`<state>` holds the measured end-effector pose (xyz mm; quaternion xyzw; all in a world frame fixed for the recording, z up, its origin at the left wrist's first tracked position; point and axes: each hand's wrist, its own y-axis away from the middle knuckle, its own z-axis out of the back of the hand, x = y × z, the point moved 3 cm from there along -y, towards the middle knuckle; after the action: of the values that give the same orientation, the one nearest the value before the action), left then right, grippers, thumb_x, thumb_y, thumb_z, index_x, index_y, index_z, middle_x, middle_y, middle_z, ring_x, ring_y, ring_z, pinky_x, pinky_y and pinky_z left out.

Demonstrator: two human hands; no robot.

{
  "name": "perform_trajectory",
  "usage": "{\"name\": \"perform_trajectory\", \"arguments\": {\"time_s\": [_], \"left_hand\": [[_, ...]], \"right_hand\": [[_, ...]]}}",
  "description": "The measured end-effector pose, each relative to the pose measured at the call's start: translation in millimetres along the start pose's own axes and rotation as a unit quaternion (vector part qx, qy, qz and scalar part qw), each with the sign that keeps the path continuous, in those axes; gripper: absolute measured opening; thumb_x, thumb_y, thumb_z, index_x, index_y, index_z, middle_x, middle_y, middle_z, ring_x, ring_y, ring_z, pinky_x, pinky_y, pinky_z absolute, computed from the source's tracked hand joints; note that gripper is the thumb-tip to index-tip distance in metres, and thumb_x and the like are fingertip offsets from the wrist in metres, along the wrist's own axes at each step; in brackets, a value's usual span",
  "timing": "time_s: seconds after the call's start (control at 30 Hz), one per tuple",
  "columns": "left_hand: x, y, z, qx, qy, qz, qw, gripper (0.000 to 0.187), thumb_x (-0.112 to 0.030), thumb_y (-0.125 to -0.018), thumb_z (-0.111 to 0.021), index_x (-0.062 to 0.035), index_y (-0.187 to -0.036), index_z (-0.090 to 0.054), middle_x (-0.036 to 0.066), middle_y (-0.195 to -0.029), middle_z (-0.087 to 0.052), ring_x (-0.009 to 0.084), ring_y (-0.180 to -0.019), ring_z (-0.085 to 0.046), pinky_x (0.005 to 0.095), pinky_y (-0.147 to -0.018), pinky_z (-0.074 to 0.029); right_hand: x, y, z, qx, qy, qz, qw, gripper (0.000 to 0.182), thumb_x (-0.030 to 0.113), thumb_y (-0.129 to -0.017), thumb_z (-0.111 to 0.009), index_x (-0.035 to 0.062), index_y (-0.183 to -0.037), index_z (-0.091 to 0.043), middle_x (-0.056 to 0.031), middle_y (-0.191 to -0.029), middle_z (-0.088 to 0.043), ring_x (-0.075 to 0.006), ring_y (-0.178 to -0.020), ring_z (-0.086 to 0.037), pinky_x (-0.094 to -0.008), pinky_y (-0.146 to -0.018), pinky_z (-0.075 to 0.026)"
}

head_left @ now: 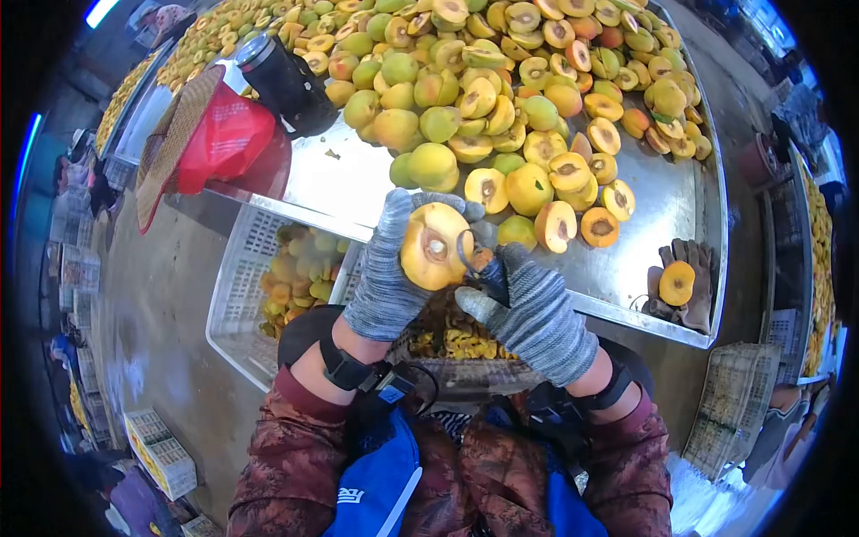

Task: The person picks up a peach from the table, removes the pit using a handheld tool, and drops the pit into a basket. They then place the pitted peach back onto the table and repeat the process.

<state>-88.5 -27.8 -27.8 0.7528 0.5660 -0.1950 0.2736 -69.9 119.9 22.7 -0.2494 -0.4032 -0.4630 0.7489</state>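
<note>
My left hand (380,286), in a grey striped knit glove, is closed around a halved yellow peach (419,267). Its cut face is turned up, with a pale spot in the brownish hollow at its middle. In my right hand (548,318), gloved the same way, is a pitting tool (491,276) with a dark handle and a thin curved metal end. That curved end lies at the right side of the cut face. Just beyond my hands, whole and halved peaches (555,224) lie on the metal table (617,286).
A straw hat (170,143) with red cloth and a dark flask (291,85) sit at the left. Peaches fill part of a white crate (234,300) below. A peach half (676,283) rests on dark gloves (698,309) at the right corner. Yellow pieces (465,338) lie beneath my hands.
</note>
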Motion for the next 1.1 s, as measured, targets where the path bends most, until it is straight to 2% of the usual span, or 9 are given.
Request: {"name": "perform_trajectory", "arguments": {"time_s": [0.17,0.2,0.3,0.4,0.5,0.6,0.73,0.8,1.1], "left_hand": [[2,-2,6,-0.006,-0.161,-0.088,0.983,0.056,-0.048,-0.089,-0.033,0.0017,-0.111,-0.047,0.015,-0.104,-0.055,0.0256,-0.095,-0.055,0.0377,-0.085,-0.045],[-2,-1,5,-0.028,-0.368,-0.128,0.92,0.052,-0.045,-0.09,-0.034,0.0006,-0.112,-0.046,0.015,-0.104,-0.055,0.0253,-0.096,-0.054,0.0378,-0.087,-0.045],[1,0,-2,0.064,-0.1,-0.066,0.991,0.053,-0.047,-0.09,-0.032,-0.0006,-0.112,-0.046,0.015,-0.105,-0.055,0.0254,-0.096,-0.054,0.0378,-0.086,-0.045],[1,1,2,0.087,-0.078,-0.057,0.991,0.04,-0.033,-0.087,-0.045,-0.0008,-0.11,-0.046,0.015,-0.103,-0.055,0.0242,-0.094,-0.055,0.0353,-0.084,-0.046],[-7,7,-4,0.035,-0.425,-0.136,0.894,0.033,-0.013,-0.078,-0.057,-0.0006,-0.108,-0.048,0.014,-0.102,-0.055,0.0225,-0.092,-0.056,0.0319,-0.081,-0.046],[-6,7,-8,0.025,-0.352,-0.092,0.931,0.037,0.001,-0.068,-0.06,-0.0003,-0.104,-0.05,0.014,-0.1,-0.056,0.0211,-0.09,-0.056,0.0298,-0.078,-0.046],[1,8,-2,0.028,-0.345,-0.083,0.935,0.036,-0.003,-0.069,-0.061,-0.0004,-0.103,-0.05,0.014,-0.1,-0.055,0.0212,-0.09,-0.056,0.0301,-0.078,-0.046],[3,8,4,-0.007,-0.437,-0.144,0.888,0.041,-0.035,-0.09,-0.039,0.0015,-0.101,-0.053,0.01,-0.092,-0.058,0.013,-0.079,-0.055,0.0235,-0.07,-0.047],[8,12,4,-0.018,-0.164,-0.043,0.985,0.036,-0.031,-0.087,-0.046,0.0026,-0.096,-0.053,0.009,-0.082,-0.055,0.0114,-0.068,-0.051,0.0212,-0.058,-0.043]], "right_hand": [[-14,-2,-19,-0.028,0.029,0.01,0.999,0.037,0.025,-0.078,-0.059,-0.0009,-0.102,-0.047,-0.0213,-0.078,-0.057,-0.0363,-0.073,-0.056,-0.0421,-0.064,-0.045],[-16,-2,-21,-0.033,0.037,0.019,0.999,0.035,0.026,-0.079,-0.059,-0.0006,-0.099,-0.048,-0.0212,-0.079,-0.057,-0.0361,-0.074,-0.056,-0.042,-0.065,-0.045],[-18,-2,-25,-0.039,0.03,0.021,0.999,0.036,0.025,-0.079,-0.058,-0.0012,-0.1,-0.047,-0.0211,-0.08,-0.057,-0.0362,-0.076,-0.056,-0.0418,-0.066,-0.045],[-17,-3,-26,-0.028,0.056,0.019,0.998,0.037,0.025,-0.079,-0.058,-0.0019,-0.102,-0.046,-0.0212,-0.082,-0.056,-0.0362,-0.077,-0.056,-0.0418,-0.068,-0.045],[-20,-3,-30,-0.049,0.038,0.042,0.997,0.039,0.025,-0.078,-0.058,-0.0023,-0.103,-0.046,-0.0212,-0.082,-0.056,-0.0362,-0.078,-0.056,-0.0415,-0.067,-0.045],[-18,-2,-31,-0.034,0.035,0.017,0.999,0.043,0.016,-0.073,-0.064,-0.0004,-0.108,-0.045,-0.0216,-0.087,-0.057,-0.0371,-0.081,-0.057,-0.0406,-0.067,-0.047],[-24,-2,-36,0.008,0.045,-0.015,0.999,0.041,0.014,-0.073,-0.064,-0.0009,-0.107,-0.045,-0.0212,-0.086,-0.057,-0.0373,-0.081,-0.057,-0.0406,-0.067,-0.047],[-28,0,-38,0.001,0.025,-0.005,1.0,0.039,0.012,-0.074,-0.063,-0.0005,-0.106,-0.045,-0.021,-0.086,-0.056,-0.037,-0.081,-0.056,-0.0408,-0.067,-0.047],[-33,-1,-40,0.035,0.01,-0.012,0.999,0.039,0.012,-0.075,-0.061,-0.0008,-0.107,-0.043,-0.0203,-0.089,-0.054,-0.0365,-0.083,-0.055,-0.0398,-0.069,-0.046]]}}
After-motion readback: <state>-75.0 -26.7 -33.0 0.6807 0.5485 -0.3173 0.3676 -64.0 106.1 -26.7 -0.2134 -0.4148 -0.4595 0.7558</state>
